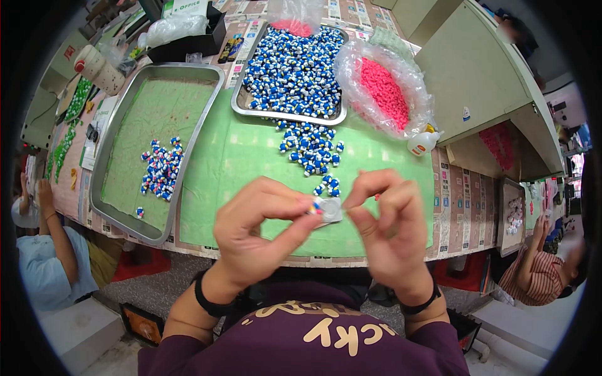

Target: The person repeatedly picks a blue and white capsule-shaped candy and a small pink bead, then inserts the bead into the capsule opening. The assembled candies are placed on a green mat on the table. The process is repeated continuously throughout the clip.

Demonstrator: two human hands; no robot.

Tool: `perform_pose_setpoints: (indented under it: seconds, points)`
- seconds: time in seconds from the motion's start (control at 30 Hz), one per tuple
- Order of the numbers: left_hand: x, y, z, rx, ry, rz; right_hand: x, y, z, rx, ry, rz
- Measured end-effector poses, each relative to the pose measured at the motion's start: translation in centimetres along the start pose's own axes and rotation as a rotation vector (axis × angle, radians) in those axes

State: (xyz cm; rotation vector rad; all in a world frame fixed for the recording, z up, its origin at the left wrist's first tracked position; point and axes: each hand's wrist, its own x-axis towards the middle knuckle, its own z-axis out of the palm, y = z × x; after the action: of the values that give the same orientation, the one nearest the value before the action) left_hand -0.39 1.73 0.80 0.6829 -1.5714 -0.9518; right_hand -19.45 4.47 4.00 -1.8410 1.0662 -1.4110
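Note:
My left hand (254,229) pinches a small blue-and-white figure piece (315,207) with a spot of red or pink, between thumb and forefinger. Close to its right, my right hand (395,229) is slightly smeared by motion. Its thumb and forefinger are drawn together; whatever they may hold is too small to make out. Below and between the fingertips lies a small whitish dish (330,211) on the green cloth (251,150). Just beyond it, several loose blue-and-white pieces (310,147) trail toward a metal tray (235,103) heaped with the same kind.
To the left, a larger metal tray (100,163) holds a cluster of pieces with pink parts (164,166). A clear bag of pink bits (384,91) and a white bottle (423,143) stand at the right, beside a cabinet (483,69). Other people sit at both sides.

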Motion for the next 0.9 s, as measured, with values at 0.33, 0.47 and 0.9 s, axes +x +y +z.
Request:
perform_pose_setpoints:
  seconds: [0.33, 0.47, 0.9]
  points:
    - [-1.8, -3.0, -16.2, 0.464, 0.459, -0.186, -4.1, 7.2, -8.4, -0.459, -0.153, 0.494]
    - [-2.8, -3.4, -19.9, 0.59, 0.492, -0.238, -4.8, 7.9, -7.2, -0.451, -0.141, 0.448]
    - [-0.4, -2.1, -18.2, 1.009, 0.347, -0.4, -4.8, 7.8, -6.1, -0.637, -0.237, 0.226]
